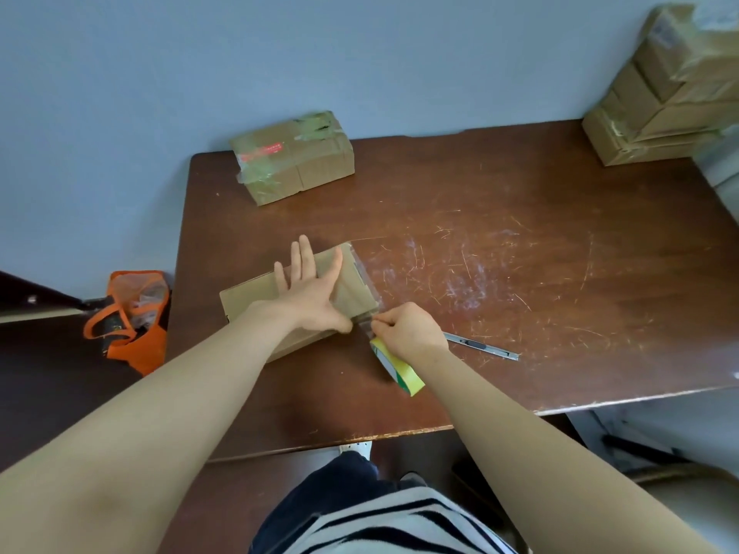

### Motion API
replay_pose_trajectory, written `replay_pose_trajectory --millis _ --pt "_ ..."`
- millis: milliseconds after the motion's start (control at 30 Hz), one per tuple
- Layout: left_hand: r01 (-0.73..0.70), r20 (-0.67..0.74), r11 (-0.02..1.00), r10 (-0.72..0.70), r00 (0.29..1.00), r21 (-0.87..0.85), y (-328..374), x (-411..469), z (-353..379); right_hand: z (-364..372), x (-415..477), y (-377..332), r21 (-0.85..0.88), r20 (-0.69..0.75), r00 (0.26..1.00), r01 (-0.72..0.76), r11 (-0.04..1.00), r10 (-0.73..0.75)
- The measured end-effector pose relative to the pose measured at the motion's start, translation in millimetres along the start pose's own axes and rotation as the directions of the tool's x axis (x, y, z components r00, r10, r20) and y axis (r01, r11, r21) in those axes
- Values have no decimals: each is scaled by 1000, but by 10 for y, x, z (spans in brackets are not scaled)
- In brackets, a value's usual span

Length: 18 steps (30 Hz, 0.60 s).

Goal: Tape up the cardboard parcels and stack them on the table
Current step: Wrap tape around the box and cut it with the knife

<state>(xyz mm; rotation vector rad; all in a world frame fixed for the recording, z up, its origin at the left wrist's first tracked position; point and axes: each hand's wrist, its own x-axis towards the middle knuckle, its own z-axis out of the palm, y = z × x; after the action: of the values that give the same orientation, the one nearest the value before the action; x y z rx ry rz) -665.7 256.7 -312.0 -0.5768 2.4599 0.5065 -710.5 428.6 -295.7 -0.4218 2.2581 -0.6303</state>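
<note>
A small cardboard parcel (256, 297) lies near the table's front left, with clear tape running over its right end. My left hand (310, 289) presses flat on top of it, fingers spread and straight. Just right of the parcel, my right hand (408, 329) grips a roll of clear tape with a yellow-green core (400, 367), the tape stretched to the parcel's near right corner. A taped parcel (294, 157) sits at the table's back left. A stack of taped parcels (664, 97) stands at the back right corner.
A metal utility knife (484, 345) lies on the scratched brown table (520, 253) right of my right hand. An orange bag (132, 321) sits on the floor to the left. A blue wall runs behind the table.
</note>
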Motion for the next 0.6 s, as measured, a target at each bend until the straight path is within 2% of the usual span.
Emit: replay_pose_trajectory --millis 33,100,167,200,267,333,400,500,533,600 --pt "-3 -28 999 2 1000 -43 10 27 -44 -12 15 -21 4 14 1000 -9 1000 8" --pt "-48 -224 996 29 974 -77 101 129 -89 -27 29 -69 13 27 999 -34 999 34" --pt "-75 -398 997 67 915 -3 250 227 -40 -33 23 -111 10 30 998 -63 998 62" --pt "-68 -425 997 82 901 48 314 262 17 -32 27 -118 10 33 997 -71 997 71" --pt "-25 -416 990 81 906 138 367 334 171 -36 33 -121 10 39 996 -76 997 75" --pt "10 -413 988 56 909 155 361 388 231 -41 40 -107 18 36 997 -70 997 70" --pt "-33 -422 983 108 900 182 361 352 253 -36 43 -108 13 52 997 -64 998 63" --pt "-202 -550 924 358 755 324 412 259 340 -39 41 -108 30 70 996 -61 998 59" --pt "-230 -523 915 382 762 332 420 259 315 -42 51 -105 36 68 996 -56 998 54" --pt "-271 -398 929 355 846 253 413 250 243 -39 60 -99 47 71 997 -43 998 40"
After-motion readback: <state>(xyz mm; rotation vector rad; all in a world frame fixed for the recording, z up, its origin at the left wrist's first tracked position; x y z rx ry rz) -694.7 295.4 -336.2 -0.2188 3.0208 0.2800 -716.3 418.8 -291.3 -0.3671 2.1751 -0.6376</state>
